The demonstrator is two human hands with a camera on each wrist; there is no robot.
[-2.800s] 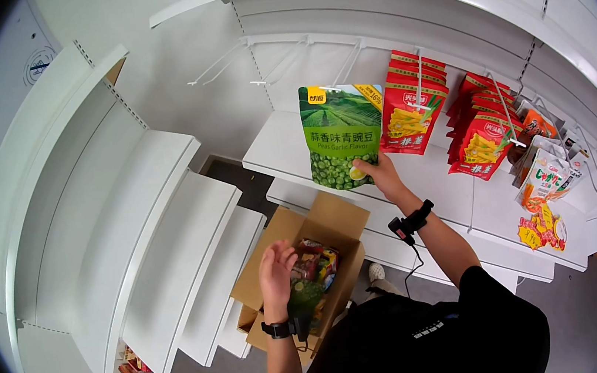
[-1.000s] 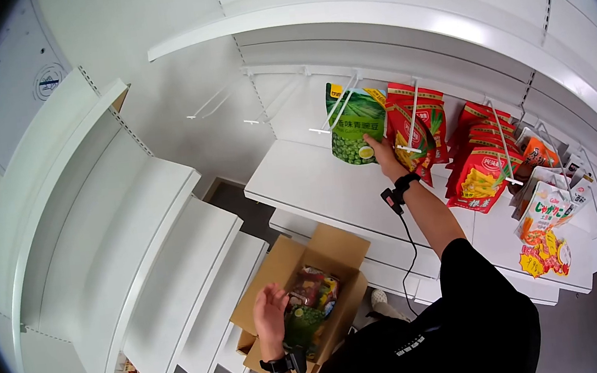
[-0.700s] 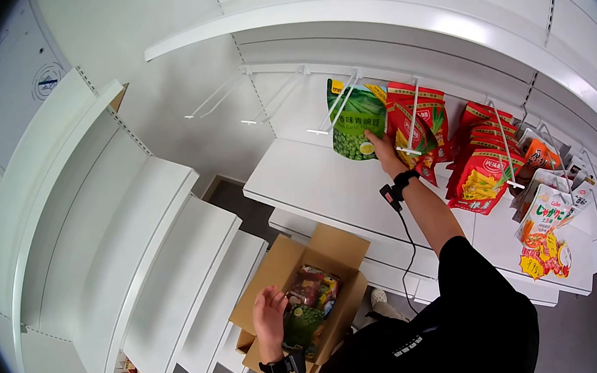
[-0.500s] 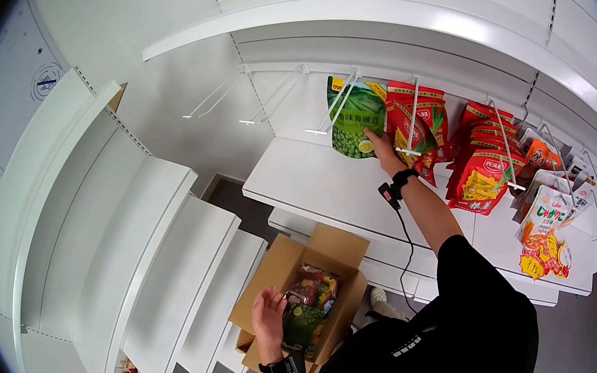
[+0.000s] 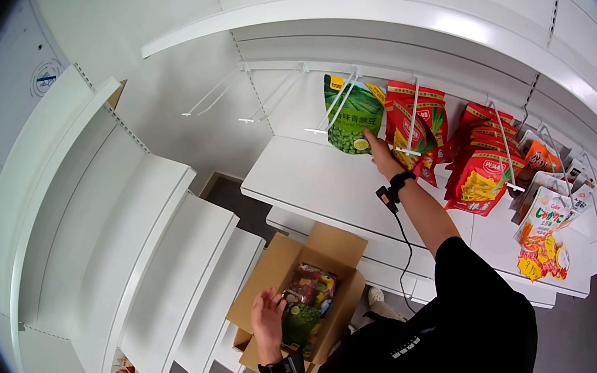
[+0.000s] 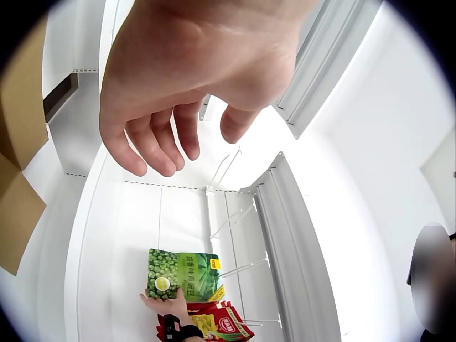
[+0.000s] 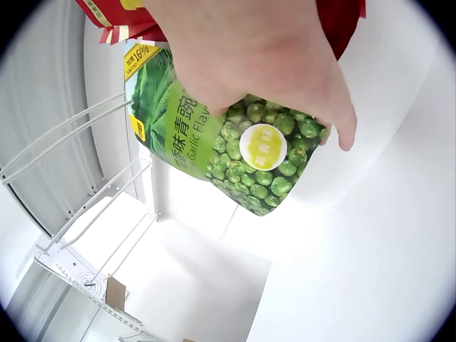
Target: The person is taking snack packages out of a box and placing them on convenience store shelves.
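Observation:
In the head view my right hand (image 5: 384,159) holds the lower right edge of a green bag of garlic-flavored peas (image 5: 354,114). Its thumb lies on the printed front, and the fingers are partly hidden behind. The bag's top is at a white double-prong hook (image 5: 333,107), whose prongs stick out past the front; the right wrist view shows a prong meeting the top of the pea bag (image 7: 235,142). My left hand (image 5: 268,317) hovers by the open carton (image 5: 255,285), fingers loosely bent and holding nothing; the left wrist view shows the hand (image 6: 192,78) in the air.
Red snack bags (image 5: 417,120) hang right beside the pea bag, with another red row (image 5: 486,163) farther right. White pouches (image 5: 543,208) and yellow-red price tags (image 5: 542,261) follow. Packaged snacks (image 5: 310,289) fill the carton. White shelves (image 5: 168,277) rise at left; an upper shelf (image 5: 336,6) overhangs.
The pea bag has gone from in front of the shelf back onto the hook, carried by my right hand. Lately it has shifted slightly left. My left hand stays by the carton.

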